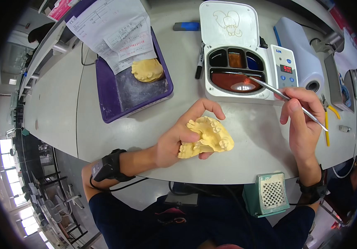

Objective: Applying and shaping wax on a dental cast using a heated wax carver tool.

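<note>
My left hand grips a pale yellow plaster dental model, its tooth side turned up, above the table's near edge. The thumb lies across the model, and the fingers wrap behind it. In my right hand is a thin metal wax carving tool, held like a pen. Its far tip is at the dark red melted wax in the front well of a white wax heating pot. Three smaller wells sit behind, holding dark, brown and blue wax. The pot's white lid stands raised, with a curled drawing on it.
A purple tray at the left holds papers and another yellow plaster model. A black marker lies beside the pot. Yellow-handled pliers are at the right. A green box with a perforated face juts from the near edge.
</note>
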`<state>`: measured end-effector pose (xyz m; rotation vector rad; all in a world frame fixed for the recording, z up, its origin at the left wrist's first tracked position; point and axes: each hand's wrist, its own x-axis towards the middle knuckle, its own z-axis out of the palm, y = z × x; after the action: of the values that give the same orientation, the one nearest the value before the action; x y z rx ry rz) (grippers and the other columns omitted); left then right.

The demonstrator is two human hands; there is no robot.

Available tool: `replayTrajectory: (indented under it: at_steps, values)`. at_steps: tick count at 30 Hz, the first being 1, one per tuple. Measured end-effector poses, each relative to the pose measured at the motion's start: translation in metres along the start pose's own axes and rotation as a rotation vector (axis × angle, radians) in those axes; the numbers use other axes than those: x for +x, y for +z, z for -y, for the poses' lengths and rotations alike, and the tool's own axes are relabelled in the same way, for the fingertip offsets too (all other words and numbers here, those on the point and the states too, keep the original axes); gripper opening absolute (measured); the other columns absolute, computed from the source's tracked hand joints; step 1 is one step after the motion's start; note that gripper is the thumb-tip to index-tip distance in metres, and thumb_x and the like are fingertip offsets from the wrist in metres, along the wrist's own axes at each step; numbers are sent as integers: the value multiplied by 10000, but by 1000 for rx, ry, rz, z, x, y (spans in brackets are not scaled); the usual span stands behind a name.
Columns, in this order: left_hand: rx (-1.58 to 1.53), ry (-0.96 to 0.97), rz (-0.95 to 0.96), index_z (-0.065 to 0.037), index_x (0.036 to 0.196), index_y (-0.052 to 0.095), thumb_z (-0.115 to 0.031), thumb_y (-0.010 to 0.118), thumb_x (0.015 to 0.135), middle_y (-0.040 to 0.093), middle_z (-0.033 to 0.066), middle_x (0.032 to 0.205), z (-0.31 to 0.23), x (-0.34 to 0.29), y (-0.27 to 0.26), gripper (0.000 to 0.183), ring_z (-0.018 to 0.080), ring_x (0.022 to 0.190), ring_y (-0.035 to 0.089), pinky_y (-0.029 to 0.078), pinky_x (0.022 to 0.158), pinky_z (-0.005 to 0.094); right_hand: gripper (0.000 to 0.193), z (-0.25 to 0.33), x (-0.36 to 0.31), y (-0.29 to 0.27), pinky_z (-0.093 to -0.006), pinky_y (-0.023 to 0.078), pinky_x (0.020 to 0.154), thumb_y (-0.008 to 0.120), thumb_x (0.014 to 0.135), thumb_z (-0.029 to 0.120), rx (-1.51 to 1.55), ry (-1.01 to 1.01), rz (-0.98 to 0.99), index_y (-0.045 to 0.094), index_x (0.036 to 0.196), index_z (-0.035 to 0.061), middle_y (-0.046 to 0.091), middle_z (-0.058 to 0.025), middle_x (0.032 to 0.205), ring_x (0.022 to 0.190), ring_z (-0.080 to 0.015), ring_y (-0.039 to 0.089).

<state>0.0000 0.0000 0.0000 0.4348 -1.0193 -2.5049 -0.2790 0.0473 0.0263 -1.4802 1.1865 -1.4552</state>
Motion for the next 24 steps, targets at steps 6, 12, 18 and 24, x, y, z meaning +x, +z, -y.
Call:
replayTrajectory:
  at_steps: [6,12,18,24]
  values:
    - [45,-2,-94,-72,1252,337,-276,563,791,594,170,908,-3,-2,9,552,230,700,600,479,649,316,267,-2,1,5,-237,466,630,602,981,166,30,-34,-25,647,1150,-36,683,-119,995,687,-103,557]
    - [112,4,-159,-85,1266,320,-254,571,819,609,195,920,-2,-1,13,540,227,697,611,492,625,318,360,-2,4,2,-249,474,642,515,1028,264,-89,-155,37,644,1162,-45,684,-173,1095,705,-125,571]
    - [442,184,-167,-55,1276,327,-75,489,875,550,124,1095,4,-2,13,433,136,899,578,481,754,269,534,0,7,5,-271,468,665,402,1048,420,-230,-339,148,647,1157,-42,696,-184,1103,711,-161,605]
    - [549,328,-90,-41,1322,335,-126,525,923,512,97,1181,9,1,8,450,115,1014,535,457,824,259,618,0,4,8,-312,402,671,328,1032,514,-307,-462,249,667,1101,2,736,-135,1000,652,-163,606]
